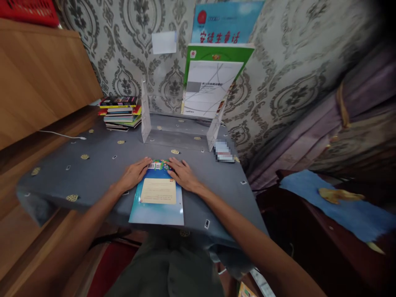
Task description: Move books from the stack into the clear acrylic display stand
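Note:
A blue book (160, 213) lies on the table in front of me, with a cream text panel and barcode labels on its cover. The labels are at the far end. My left hand (135, 173) rests at the book's far left corner, its fingers stretched out and touching the edge. On the far right corner lies my right hand (185, 176), fingers extended flat over the cover's edge and thumb on the cover. Neither hand is wrapped around the book.
Beyond the book stands a clear acrylic rack (176, 139). A green-and-white book (213, 88) stands upright, with a blue book (227, 20) behind it. A book stack (120, 113) and a white cable (63, 135) are at left. A blurred-out item (224, 151) lies right. Blue cloth (334, 206) covers a side surface.

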Demonstrator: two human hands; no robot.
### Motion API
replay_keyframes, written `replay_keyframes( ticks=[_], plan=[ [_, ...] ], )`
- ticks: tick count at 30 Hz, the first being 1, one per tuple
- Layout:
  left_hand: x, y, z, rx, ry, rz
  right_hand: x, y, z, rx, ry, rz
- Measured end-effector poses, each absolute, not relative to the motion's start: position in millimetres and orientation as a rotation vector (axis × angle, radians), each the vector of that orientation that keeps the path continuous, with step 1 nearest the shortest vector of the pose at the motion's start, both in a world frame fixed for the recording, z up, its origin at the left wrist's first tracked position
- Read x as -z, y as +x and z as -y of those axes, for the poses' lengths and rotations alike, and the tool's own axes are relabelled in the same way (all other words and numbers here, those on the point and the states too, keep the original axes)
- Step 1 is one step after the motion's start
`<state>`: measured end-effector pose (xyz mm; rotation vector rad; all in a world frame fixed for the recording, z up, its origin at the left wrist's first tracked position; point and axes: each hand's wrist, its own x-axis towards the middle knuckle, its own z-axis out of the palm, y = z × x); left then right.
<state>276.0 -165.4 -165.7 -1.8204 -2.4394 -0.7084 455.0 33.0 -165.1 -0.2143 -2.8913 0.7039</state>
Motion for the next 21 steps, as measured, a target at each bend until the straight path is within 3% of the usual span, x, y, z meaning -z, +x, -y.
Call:
replay_keyframes(
  ticks=[15,21],
  plan=[
    [177.9,346.6,177.6,0.629,-1.920,2.308,163.6,563.6,11.1,-0.526,-0.303,2.878],
    [176.9,357.2,182.0,0.660,-1.978,2.282,151.7,631.0,14.8,-0.599,-0.076,3.052]
  ],
)
